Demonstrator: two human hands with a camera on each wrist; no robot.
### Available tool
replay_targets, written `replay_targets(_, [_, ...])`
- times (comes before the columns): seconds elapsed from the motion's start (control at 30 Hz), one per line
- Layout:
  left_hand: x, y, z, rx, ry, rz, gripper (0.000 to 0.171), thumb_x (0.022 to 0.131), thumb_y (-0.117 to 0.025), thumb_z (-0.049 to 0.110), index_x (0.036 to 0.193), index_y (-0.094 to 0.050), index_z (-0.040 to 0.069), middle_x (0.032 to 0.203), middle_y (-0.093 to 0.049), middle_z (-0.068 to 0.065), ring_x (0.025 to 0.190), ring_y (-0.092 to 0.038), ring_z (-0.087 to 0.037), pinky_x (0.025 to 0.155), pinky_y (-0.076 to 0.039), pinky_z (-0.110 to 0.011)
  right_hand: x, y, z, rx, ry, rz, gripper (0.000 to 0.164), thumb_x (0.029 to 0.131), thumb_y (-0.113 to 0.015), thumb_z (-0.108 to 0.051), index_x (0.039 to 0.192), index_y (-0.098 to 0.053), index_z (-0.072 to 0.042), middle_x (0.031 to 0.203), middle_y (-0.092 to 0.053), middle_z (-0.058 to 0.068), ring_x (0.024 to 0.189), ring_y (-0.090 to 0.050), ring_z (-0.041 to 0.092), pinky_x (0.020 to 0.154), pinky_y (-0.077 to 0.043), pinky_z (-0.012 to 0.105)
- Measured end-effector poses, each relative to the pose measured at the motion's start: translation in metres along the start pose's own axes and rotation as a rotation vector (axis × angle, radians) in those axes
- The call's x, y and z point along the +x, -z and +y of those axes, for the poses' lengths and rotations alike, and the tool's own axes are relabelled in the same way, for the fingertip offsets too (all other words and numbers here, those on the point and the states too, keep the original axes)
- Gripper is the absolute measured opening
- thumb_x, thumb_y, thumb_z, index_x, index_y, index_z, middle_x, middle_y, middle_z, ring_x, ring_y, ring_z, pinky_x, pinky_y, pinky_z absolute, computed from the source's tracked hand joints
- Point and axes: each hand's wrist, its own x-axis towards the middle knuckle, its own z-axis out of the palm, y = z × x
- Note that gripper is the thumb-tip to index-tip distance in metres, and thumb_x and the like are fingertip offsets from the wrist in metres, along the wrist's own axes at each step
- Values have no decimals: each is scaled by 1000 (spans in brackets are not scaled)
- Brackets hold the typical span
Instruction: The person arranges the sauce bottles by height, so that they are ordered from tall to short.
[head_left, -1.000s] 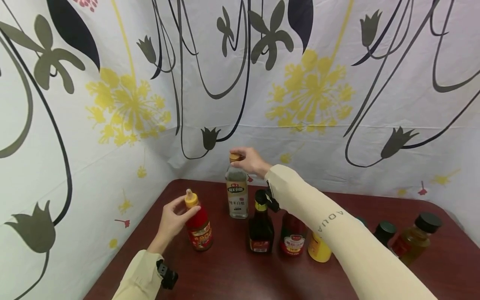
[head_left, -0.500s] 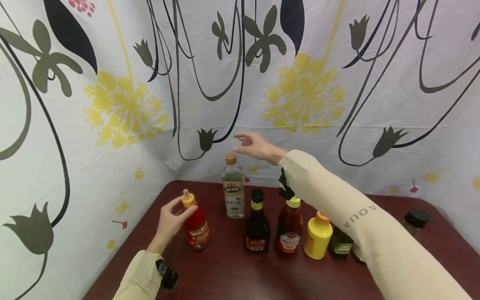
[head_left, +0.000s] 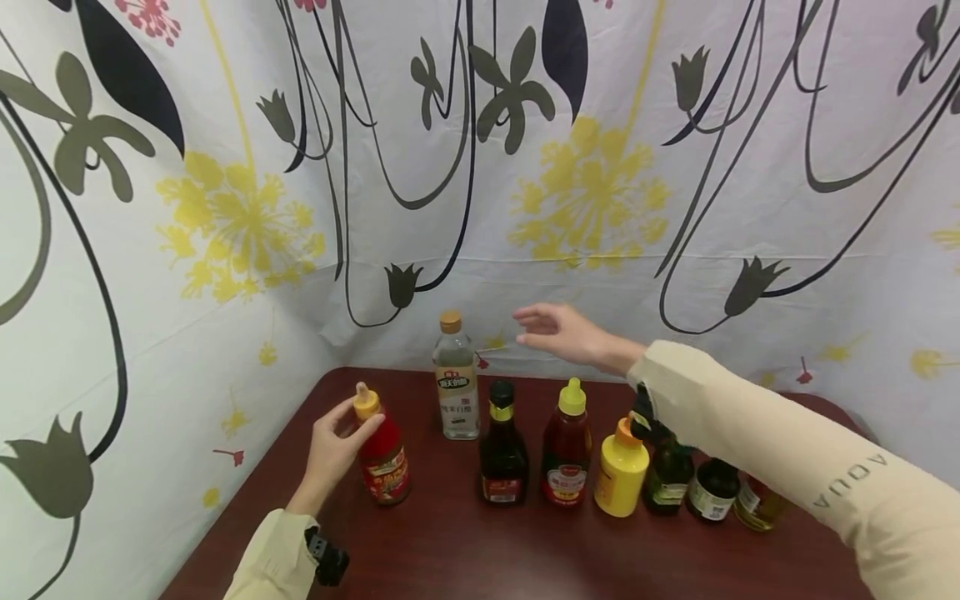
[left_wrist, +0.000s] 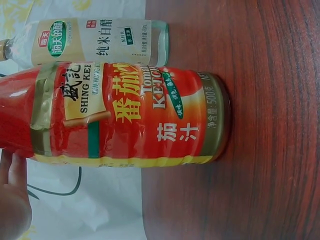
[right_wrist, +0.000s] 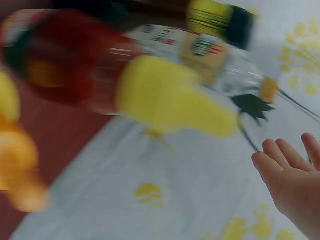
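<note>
The left hand (head_left: 330,454) grips the red ketchup bottle (head_left: 386,471) near its top, thumb and fingers on both sides; this bottle stands upright, on the table (head_left: 442,554). The vinegar bottle (head_left: 457,396), also upright, is behind it and to the right. The right hand (head_left: 566,335), fingers loosely extended, grasps nothing; its fingertips point towards the vinegar bottle, apart from it, though its own wrist view is rather blurred.

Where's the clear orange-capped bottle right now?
In the head view, the clear bottle stands slightly left of centre, behind and between the ketchup bottle and the dark sauce bottle.
</note>
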Motion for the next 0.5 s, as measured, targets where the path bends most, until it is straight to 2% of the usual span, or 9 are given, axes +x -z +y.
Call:
replay_targets(0.13, [-1, 0, 3, 13, -7, -4, 42, 79, -68, 15, 117, -56, 2, 115, -56, -12, 109, -49, -20, 90, -40, -37, -19, -3, 26, 13, -35, -33, 51, 89, -54, -24, 132, -36, -2, 134, -38, 19, 120, -38, 33, 94, -35, 45])
replay_targets(0.27, [-7, 0, 18, 28, -4, -6, 41, 80, -66, 10, 118, -55, -1, 116, -55, -15, 109, -49, -23, 90, -39, -39, -34, -6, 44, 34, -57, -54, 53, 89, -54, -28, 132, -37, -3, 132, -40, 19, 120, -38, 33, 93, -36, 46])
replay_targets(0.4, [-12, -1, 34, 45, 2, -14, 40, 80, -65, 7, 118, -53, -4, 115, -54, -19, 108, -49, -27, 89, -40, -41, -47, -5, 51, 80, -57, -41, 52, 89, -54, -28, 132, -38, -4, 130, -42, 18, 119, -39, 34, 93, -36, 46])
replay_targets(0.5, [-10, 0, 27, 49, 16, -36, 42, 81, -65, 12, 119, -53, -2, 118, -53, -18, 111, -47, -26, 91, -38, -42, -57, -4, 55, 125, -65, -20, 52, 89, -55, -28, 132, -38, -5, 130, -43, 18, 118, -40, 33, 92, -37, 45])
